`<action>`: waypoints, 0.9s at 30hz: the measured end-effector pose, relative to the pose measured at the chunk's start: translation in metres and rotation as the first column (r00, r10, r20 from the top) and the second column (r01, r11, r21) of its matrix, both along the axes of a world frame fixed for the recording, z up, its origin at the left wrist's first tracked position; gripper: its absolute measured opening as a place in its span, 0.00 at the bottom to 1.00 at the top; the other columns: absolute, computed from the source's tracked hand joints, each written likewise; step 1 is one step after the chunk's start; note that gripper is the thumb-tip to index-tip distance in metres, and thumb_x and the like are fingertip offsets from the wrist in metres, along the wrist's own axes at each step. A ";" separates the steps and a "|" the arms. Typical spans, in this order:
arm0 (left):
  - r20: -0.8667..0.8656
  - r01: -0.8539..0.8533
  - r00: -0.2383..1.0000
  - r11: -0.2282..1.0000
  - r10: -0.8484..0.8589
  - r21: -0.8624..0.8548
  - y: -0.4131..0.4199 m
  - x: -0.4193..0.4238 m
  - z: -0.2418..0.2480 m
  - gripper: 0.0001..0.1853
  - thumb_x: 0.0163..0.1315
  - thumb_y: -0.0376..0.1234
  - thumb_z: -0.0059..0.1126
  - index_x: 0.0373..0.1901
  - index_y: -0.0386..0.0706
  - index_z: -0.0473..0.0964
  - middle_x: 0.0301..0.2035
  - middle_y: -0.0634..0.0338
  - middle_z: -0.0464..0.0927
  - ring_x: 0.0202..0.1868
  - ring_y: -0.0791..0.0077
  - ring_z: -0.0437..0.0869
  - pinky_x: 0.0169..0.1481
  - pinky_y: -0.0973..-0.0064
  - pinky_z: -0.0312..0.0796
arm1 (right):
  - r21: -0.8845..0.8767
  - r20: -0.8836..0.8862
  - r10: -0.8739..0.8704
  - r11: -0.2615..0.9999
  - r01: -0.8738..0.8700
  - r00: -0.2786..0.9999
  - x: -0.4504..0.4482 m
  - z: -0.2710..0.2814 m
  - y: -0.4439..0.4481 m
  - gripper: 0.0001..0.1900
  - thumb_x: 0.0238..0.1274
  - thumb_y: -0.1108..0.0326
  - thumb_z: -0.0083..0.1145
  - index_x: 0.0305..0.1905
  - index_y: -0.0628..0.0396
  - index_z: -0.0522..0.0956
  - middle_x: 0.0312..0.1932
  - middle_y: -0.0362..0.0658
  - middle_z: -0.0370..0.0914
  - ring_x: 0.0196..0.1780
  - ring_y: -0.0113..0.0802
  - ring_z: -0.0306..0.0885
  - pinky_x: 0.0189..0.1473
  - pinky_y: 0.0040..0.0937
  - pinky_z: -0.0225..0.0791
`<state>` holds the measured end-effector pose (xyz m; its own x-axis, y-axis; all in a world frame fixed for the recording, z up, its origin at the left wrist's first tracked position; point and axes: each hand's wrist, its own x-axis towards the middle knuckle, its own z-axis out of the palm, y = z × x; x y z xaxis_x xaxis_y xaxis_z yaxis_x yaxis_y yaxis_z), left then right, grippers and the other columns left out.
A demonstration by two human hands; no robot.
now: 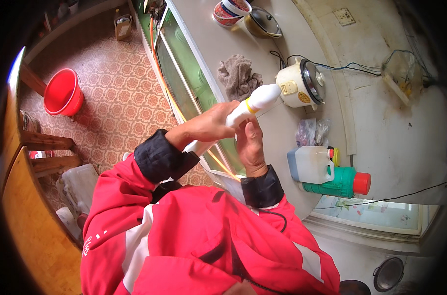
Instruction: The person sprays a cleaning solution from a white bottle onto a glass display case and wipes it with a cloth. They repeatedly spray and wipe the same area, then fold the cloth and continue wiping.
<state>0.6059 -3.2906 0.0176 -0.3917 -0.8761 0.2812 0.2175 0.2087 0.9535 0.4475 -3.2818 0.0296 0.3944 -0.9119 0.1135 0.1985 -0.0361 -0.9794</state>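
Note:
A long white plastic object (266,96) with a yellow band, probably a bottle, slants up and to the right, its rounded end close to the rice cooker (295,84). My left hand (218,120) is wrapped over its middle. Behind my left wrist and cuff, part of its lower length is hidden. My right hand (251,145) is just beneath it, thumb raised and clear; its other fingers go behind the object, so their grip is hidden. A crumpled grey-brown cloth (236,75) lies on the pale countertop (273,129) beyond my hands.
A white jug (308,164) with liquid, a green bottle (337,182) with a red cap and plastic bags (313,132) are at right. A lidded pot (262,24) and a tub (229,13) stand farther along. An orange hose (160,70) runs beside the glass-fronted cabinet (194,73). A red bucket (63,92) is on the floor.

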 end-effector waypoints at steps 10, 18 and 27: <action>-0.222 0.428 0.878 0.903 -0.424 -0.032 -0.006 0.007 0.019 0.24 0.39 0.32 0.59 0.43 0.37 0.72 0.39 0.57 0.76 0.45 0.69 0.76 0.53 0.71 0.66 | 0.137 0.324 0.365 0.895 -0.425 0.873 -0.006 0.026 -0.043 0.38 0.54 0.49 0.63 0.64 0.60 0.61 0.63 0.63 0.62 0.66 0.50 0.62 0.61 0.39 0.65; -0.211 0.354 0.919 0.933 -0.333 0.071 0.000 0.011 0.026 0.20 0.45 0.28 0.54 0.44 0.36 0.71 0.37 0.58 0.75 0.43 0.69 0.76 0.51 0.74 0.67 | -0.087 0.215 0.400 0.917 -0.390 0.891 0.001 0.026 -0.052 0.29 0.56 0.51 0.59 0.58 0.58 0.71 0.58 0.53 0.71 0.68 0.53 0.59 0.69 0.49 0.51; 0.013 -0.134 0.991 0.991 0.134 -0.011 -0.004 0.007 0.017 0.28 0.44 0.26 0.53 0.53 0.34 0.67 0.39 0.54 0.75 0.45 0.68 0.76 0.51 0.72 0.68 | -0.113 0.157 -0.076 0.989 0.095 0.985 0.030 0.019 -0.025 0.29 0.56 0.59 0.64 0.60 0.59 0.68 0.56 0.44 0.73 0.56 0.31 0.71 0.55 0.28 0.64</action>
<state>0.6127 -3.2942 0.0342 -0.2749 -0.9182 0.2854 0.1735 0.2446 0.9540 0.4775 -3.3068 0.0484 0.2853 -0.9177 0.2763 0.3361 -0.1742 -0.9256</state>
